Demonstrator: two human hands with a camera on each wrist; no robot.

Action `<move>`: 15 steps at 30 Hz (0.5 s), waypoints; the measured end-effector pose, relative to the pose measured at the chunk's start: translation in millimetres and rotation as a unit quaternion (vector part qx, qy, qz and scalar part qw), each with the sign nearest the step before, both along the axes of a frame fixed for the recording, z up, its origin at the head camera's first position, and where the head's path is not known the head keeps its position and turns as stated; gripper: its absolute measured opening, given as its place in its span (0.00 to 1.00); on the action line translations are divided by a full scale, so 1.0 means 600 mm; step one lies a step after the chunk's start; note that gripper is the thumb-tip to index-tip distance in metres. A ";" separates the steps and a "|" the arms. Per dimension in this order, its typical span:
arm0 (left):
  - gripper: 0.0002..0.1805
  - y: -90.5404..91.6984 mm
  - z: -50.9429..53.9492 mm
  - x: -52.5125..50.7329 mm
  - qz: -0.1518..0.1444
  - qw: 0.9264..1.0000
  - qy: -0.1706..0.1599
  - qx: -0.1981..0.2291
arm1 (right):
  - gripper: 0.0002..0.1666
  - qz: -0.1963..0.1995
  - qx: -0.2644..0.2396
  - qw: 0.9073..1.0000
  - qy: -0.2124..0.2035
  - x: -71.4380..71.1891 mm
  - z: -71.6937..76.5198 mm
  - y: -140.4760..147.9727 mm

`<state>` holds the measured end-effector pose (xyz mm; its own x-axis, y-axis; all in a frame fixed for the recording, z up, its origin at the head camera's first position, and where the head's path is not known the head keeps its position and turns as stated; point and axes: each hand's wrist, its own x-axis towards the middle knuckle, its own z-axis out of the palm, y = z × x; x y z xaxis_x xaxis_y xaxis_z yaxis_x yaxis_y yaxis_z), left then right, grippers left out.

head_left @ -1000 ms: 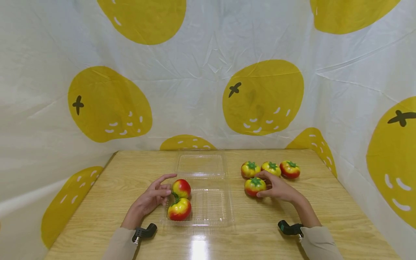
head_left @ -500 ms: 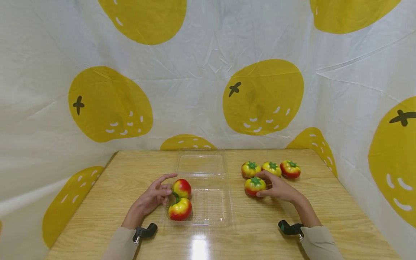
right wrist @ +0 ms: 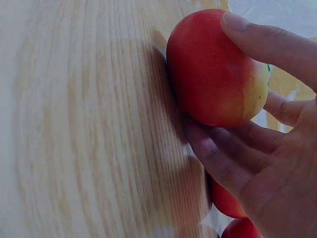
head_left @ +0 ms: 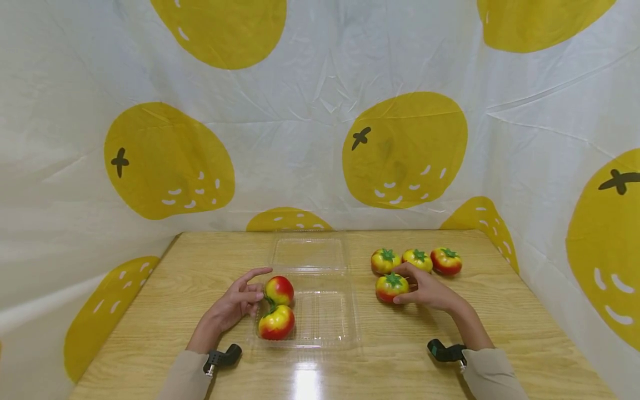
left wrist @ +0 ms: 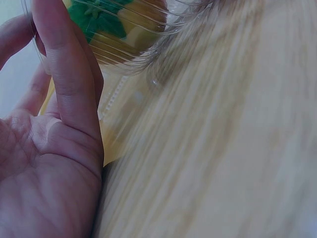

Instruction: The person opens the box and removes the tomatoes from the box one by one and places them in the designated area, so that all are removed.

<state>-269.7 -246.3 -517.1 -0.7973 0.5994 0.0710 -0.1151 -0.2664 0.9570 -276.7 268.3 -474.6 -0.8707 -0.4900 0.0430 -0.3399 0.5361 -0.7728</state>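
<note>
In the head view, my right hand [head_left: 427, 290] holds a red-and-yellow tomato [head_left: 390, 288] with a green star-shaped top, at the right of the table. The right wrist view shows the thumb on one side of this tomato [right wrist: 213, 69] and the fingers curled on the other, close to the wood. My left hand [head_left: 235, 305] rests at the left edge of a clear plastic clamshell box [head_left: 325, 316], its fingers mostly straight. Two tomatoes [head_left: 276, 322] lie on their sides in the box's left part, tops facing each other. Through the ribbed wall [left wrist: 163, 22], the left wrist view shows a green top.
Three more tomatoes [head_left: 416, 259] stand in a row behind the right hand. The box's lid [head_left: 309, 253] lies folded back toward the rear edge of the wooden table [head_left: 200, 261]. A white curtain [head_left: 285, 150] with yellow fruit prints hangs around the table.
</note>
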 end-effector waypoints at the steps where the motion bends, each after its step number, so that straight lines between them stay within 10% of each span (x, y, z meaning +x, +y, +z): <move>1: 0.35 0.000 0.000 0.000 -0.001 1.000 0.000 0.002 | 0.37 0.000 0.000 1.000 0.000 0.000 0.000 0.000; 15: 0.34 0.000 -0.001 0.000 0.008 1.000 -0.006 -0.007 | 0.35 0.008 -0.002 1.000 0.002 -0.001 0.001 0.002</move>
<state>-269.8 -246.2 -517.7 -0.8080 0.5867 0.0534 -0.1222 -0.2555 0.9591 -277.3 269.6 -474.2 -0.8624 -0.5039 0.0487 -0.3518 0.5273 -0.7734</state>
